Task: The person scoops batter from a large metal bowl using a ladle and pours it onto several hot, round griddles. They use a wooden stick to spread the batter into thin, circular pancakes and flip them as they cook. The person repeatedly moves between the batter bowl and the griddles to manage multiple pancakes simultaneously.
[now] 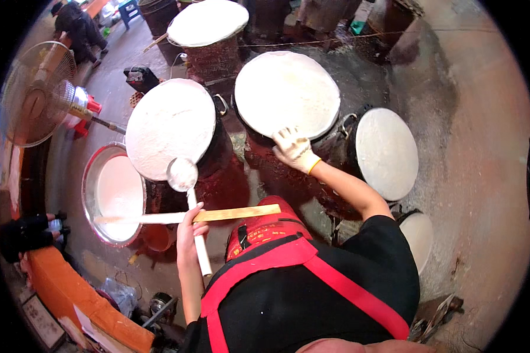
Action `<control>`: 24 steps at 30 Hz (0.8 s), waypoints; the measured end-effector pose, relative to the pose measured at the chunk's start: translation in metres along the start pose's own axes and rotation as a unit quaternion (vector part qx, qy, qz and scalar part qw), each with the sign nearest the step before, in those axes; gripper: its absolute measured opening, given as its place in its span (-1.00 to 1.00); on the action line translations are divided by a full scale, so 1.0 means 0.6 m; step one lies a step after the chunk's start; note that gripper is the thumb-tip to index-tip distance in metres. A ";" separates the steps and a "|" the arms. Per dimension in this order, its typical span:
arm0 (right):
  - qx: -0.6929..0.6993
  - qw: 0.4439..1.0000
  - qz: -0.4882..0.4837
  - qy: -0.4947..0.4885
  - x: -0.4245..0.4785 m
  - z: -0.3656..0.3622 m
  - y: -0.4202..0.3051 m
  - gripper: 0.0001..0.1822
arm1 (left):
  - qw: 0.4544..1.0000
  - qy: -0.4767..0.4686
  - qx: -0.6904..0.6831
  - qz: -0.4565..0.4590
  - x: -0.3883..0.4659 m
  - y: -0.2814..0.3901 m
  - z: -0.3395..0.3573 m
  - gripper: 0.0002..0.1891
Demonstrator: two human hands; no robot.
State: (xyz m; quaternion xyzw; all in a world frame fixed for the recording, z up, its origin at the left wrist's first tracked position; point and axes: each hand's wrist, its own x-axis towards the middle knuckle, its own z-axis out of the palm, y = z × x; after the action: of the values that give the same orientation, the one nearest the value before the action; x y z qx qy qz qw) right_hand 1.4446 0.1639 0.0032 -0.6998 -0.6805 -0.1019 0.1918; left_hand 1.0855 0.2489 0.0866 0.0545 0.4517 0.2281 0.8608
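Two tools cross in my bare left hand (pixel 193 223): a ladle (pixel 182 174) with a long pale handle and white residue in its bowl, and a flat wooden stick (pixel 236 213). The ladle's bowl is over the near edge of a round white-covered surface (pixel 172 125) on a dark drum. The stick's whitened end reaches over a metal basin (pixel 87 189) of white liquid (pixel 120 189). My right hand (pixel 295 149), in a cream knitted glove, touches the near rim of another round white surface (pixel 287 92). Its fingers are partly spread, and whether they pinch the edge cannot be told.
More round white tops lie at the back (pixel 208 22) and at the right (pixel 386 153). A standing fan (pixel 39 95) is at the left, near a black box (pixel 140 78). Two people, one seated at the back left (pixel 77 31) and one at the left edge (pixel 26 238), are nearby.
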 end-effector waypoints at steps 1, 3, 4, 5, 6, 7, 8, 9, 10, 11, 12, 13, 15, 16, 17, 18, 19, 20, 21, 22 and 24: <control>-0.020 1.000 -0.016 -0.019 0.000 0.017 0.033 -0.76 | 0.999 0.005 -0.040 0.004 -0.008 0.009 -0.008 -0.85; -0.022 1.000 -0.009 -0.005 0.007 0.008 0.052 -0.77 | 0.994 0.014 -0.104 0.017 -0.024 0.018 -0.023 -0.78; -0.012 1.000 -0.006 0.022 0.007 0.010 0.063 -0.79 | 0.992 0.023 -0.120 0.030 -0.027 0.019 -0.033 -0.78; -0.006 0.999 -0.007 0.031 0.004 0.008 0.070 -0.80 | 0.990 0.032 -0.133 0.042 -0.029 0.020 -0.041 -0.78; -0.003 1.000 -0.019 0.016 0.005 0.000 0.079 -0.80 | 0.989 0.029 -0.132 0.053 -0.028 0.020 -0.045 -0.79; 0.000 1.000 -0.030 0.001 0.008 -0.009 0.089 -0.80 | 0.986 0.029 -0.155 0.054 -0.026 0.019 -0.054 -0.79; 0.024 0.998 -0.051 -0.015 0.011 -0.018 0.104 -0.79 | 0.983 0.035 -0.172 0.053 -0.029 0.016 -0.059 -0.79; 0.042 0.996 -0.071 -0.028 0.016 -0.031 0.125 -0.79 | 0.980 0.035 -0.187 0.050 -0.027 0.014 -0.062 -0.79; 0.064 0.993 -0.092 -0.037 0.035 -0.049 0.137 -0.78 | 0.975 0.031 -0.213 0.044 -0.031 0.013 -0.066 -0.78; -0.149 0.940 0.049 -0.304 0.078 -0.054 0.147 -0.77 | 0.975 0.026 -0.215 0.054 -0.034 0.011 -0.069 -0.78; -0.162 0.954 0.109 -0.228 0.101 -0.055 0.182 -0.73 | 0.973 0.036 -0.218 0.068 -0.043 0.004 -0.068 -0.77; -0.080 0.978 0.193 -0.024 0.096 -0.019 0.261 -0.61 | 0.971 0.042 -0.222 0.074 -0.046 0.003 -0.060 -0.76; -0.153 0.964 0.214 0.045 0.147 0.014 0.371 -0.46 | 0.965 0.018 -0.250 0.073 -0.055 -0.001 -0.060 -0.73; -0.155 0.959 0.236 0.005 0.172 0.022 0.415 -0.37 | 0.960 0.016 -0.272 0.073 -0.061 -0.004 -0.049 -0.72; -0.143 0.955 0.258 -0.023 0.183 0.035 0.459 -0.27 | 0.954 0.017 -0.291 0.074 -0.066 0.001 -0.033 -0.72; -0.074 0.903 0.397 -0.144 0.220 0.031 0.465 -0.17 | 0.953 0.034 -0.289 0.083 -0.070 0.002 -0.030 -0.72; 0.002 0.866 0.472 -0.164 0.235 0.032 0.455 -0.11 | 0.944 0.037 -0.318 0.080 -0.073 0.002 -0.032 -0.72; -0.019 0.879 0.447 -0.168 0.234 0.052 0.487 -0.13 | 0.941 0.038 -0.324 0.086 -0.078 0.004 -0.026 -0.72; -0.027 0.893 0.424 -0.147 0.234 0.059 0.496 -0.25 | 0.938 0.037 -0.331 0.094 -0.081 0.005 -0.024 -0.72; -0.037 0.923 0.368 -0.106 0.220 0.066 0.516 -0.46 | 0.939 0.039 -0.330 0.088 -0.082 0.010 -0.023 -0.73; -0.071 0.936 0.317 -0.138 0.241 0.012 0.464 -0.71 | 0.933 0.041 -0.342 0.106 -0.085 0.006 -0.048 -0.73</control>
State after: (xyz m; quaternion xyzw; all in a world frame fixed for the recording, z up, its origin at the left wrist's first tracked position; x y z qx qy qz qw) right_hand 1.7276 0.2991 0.0190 -0.8982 -0.4340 0.0142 0.0680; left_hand 1.0364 0.2268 0.1092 -0.2047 0.3731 0.4606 0.7789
